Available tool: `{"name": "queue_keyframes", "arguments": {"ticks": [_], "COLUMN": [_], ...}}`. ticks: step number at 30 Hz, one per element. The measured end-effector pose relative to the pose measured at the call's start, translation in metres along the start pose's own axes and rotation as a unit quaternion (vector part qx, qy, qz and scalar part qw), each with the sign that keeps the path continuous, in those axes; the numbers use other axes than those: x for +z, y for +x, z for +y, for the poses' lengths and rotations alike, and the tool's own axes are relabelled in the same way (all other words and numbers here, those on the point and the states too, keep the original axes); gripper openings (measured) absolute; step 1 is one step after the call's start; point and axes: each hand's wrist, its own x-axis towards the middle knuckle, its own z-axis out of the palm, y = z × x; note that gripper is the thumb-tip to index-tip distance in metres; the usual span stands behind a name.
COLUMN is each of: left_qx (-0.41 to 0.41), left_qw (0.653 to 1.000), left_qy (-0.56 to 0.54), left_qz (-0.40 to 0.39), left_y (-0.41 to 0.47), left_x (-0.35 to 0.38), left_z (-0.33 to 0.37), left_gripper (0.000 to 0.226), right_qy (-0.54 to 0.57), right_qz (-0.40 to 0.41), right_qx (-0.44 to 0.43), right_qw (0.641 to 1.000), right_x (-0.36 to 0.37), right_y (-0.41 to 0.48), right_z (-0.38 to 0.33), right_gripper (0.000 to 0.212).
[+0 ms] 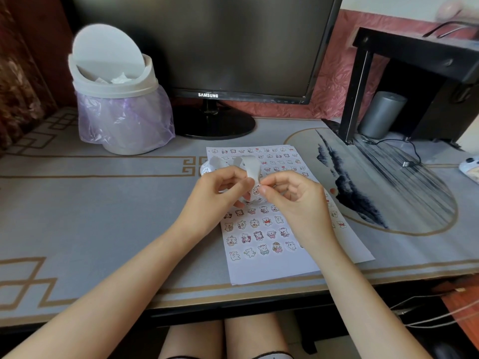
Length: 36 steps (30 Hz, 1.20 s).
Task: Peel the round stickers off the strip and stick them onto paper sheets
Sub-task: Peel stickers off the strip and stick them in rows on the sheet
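Strip (250, 168): white backing, curled in loose loops, held up in both hands above the paper sheets; printed side turned toward the person at its lower end.
Left hand (220, 193): gripped the strip from the left, thumb and forefinger closed on it, other fingers curled beneath.
Right hand (293, 200): met the strip from the right, thumb and forefinger tips pressed together on the edge of a round sticker (256, 189); remaining fingers loosely bent behind.
Sticker's hold: could not tell whether it was already lifted from the backing.
Paper sheets (269, 268): lay flat on the desk mat (103, 203) just under the hands, stacked slightly askew, near corner close to the desk's front edge.
Stuck stickers (259, 235): filled most of the top sheet in rows of small cartoon animals.
Bin (116, 81): stood at the back left, white swing lid tipped open, purple liner hanging outside.
Monitor (207, 42): dark screen, stood behind the sheets.
Black shelf (414, 53): stood at the back right, grey cylinder (381, 114) beneath it.
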Motion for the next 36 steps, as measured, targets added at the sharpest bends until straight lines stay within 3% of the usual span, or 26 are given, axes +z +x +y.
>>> {"name": "queue_keyframes", "arguments": {"ticks": [10, 14, 18, 25, 36], "left_qx": [-0.015, -0.021, -0.029, -0.033, -0.032], "left_qw": [1.0, 0.999, 0.999, 0.999, 0.999], "left_qy": [0.004, 0.003, 0.003, 0.012, 0.033], "left_qz": [0.017, 0.023, 0.027, 0.026, 0.026], "left_y": [0.0, 0.001, 0.002, 0.002, 0.001], "left_x": [0.001, 0.0, 0.001, 0.001, 0.001], "left_z": [0.0, -0.002, -0.003, -0.003, -0.003], "left_gripper": [0.017, 0.019, 0.018, 0.019, 0.019], "right_qy": [-0.099, -0.062, -0.012, -0.057, -0.101], "right_qz": [-0.024, -0.022, -0.028, -0.077, -0.068], "right_qx": [-0.04, -0.043, 0.023, 0.182, 0.21], "right_qw": [0.994, 0.997, 0.999, 0.979, 0.97], "right_x": [-0.002, -0.009, -0.028, -0.073, -0.082], "right_y": [-0.004, -0.01, -0.013, -0.023, -0.031], "right_z": [0.001, -0.009, -0.016, -0.004, 0.009], "right_gripper": [0.006, 0.011, 0.012, 0.006, 0.008]}}
